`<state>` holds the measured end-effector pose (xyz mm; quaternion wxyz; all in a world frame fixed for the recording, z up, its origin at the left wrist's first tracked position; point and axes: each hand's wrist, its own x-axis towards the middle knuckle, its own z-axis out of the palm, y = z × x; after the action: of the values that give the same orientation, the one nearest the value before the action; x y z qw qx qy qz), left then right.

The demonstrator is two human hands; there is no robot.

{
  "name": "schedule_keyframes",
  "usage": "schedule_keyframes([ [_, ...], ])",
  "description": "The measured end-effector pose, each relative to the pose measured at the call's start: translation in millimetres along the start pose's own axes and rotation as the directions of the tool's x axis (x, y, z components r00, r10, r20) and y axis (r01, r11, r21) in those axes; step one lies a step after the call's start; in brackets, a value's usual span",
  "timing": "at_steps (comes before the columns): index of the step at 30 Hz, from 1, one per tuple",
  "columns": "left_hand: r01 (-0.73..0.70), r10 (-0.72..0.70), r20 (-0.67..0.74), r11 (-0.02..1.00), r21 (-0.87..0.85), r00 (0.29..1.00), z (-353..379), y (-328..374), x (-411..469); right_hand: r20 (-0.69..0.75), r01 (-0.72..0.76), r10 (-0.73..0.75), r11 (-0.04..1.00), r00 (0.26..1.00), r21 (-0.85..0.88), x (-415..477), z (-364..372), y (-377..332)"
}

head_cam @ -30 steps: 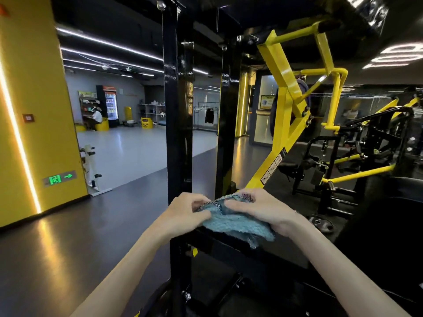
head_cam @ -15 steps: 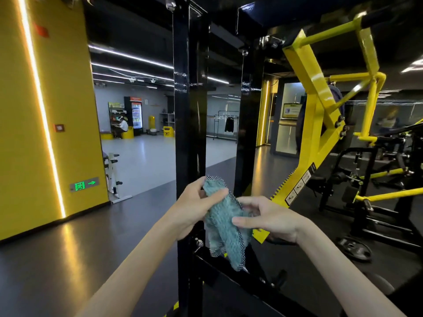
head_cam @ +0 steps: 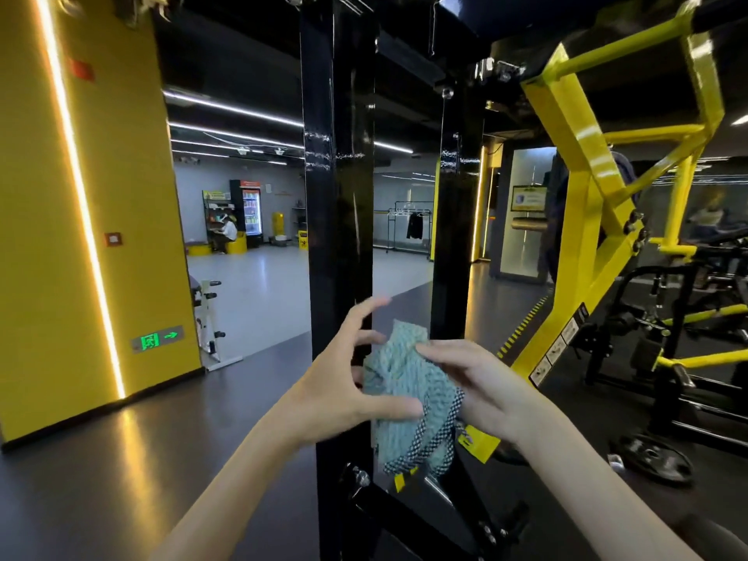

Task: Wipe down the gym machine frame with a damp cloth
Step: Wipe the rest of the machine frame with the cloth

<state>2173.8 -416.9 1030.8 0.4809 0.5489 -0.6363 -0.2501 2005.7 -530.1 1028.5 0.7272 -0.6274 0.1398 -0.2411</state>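
Hands met at the lower middle of the head view, in front of a gym machine. The left hand had its fingers spread wide and a little bent, with the forefinger pointing up and to the right. Its thumb lay straight against the lower part of the cloth. I could not tell if its lower fingers, hidden behind the fabric, touched it. The right hand held the cloth, with the fingers laid across its upper part and the fabric bunched under them.

The cloth was teal with a dark checked edge. It was crumpled, and its loose end hung down below both hands. It was held in the air just in front of the black upright of the frame, and whether it touched the metal was not clear. A second black post stood just to the right. Further right rose a yellow frame, with a weight plate lying on the dark floor near it. A yellow wall with a green exit sign stood at the left.
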Motion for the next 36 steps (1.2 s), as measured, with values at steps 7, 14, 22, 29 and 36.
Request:
schedule_keyframes([
  [7, -0.039, 0.127, -0.199, 0.918, 0.394, 0.972, -3.1, 1.8, 29.0, -0.006, -0.005, 0.003, 0.975, 1.0, -0.222, 35.9, -17.1, -24.4],
  [14, 0.101, 0.101, -0.426, 0.899, 0.427, 0.899, -11.2, 4.5, 55.0, 0.132, 0.278, -0.246, 0.814, 0.96, -0.51, 61.6, -33.9, -61.0],
  [22, -0.032, 0.281, -0.48, 0.885, 0.464, 0.831, -28.3, 43.9, 85.8, 0.117, 0.368, -0.358, 0.927, 0.926, -0.077, 85.9, -27.8, -66.8],
  [29, 0.103, 0.677, -0.06, -0.023, 0.994, 0.734, -92.2, 105.4, 100.0, -0.009, 0.66, -0.741, 0.604, 0.672, -0.447, 102.3, -17.5, -159.4],
  [36, 0.203, 0.547, 0.054, -0.398, 0.895, 0.835, -153.0, 178.1, 120.8, 0.341, 0.372, -0.938, -0.298, 0.056, -0.879, 163.7, 20.3, -261.5],
])
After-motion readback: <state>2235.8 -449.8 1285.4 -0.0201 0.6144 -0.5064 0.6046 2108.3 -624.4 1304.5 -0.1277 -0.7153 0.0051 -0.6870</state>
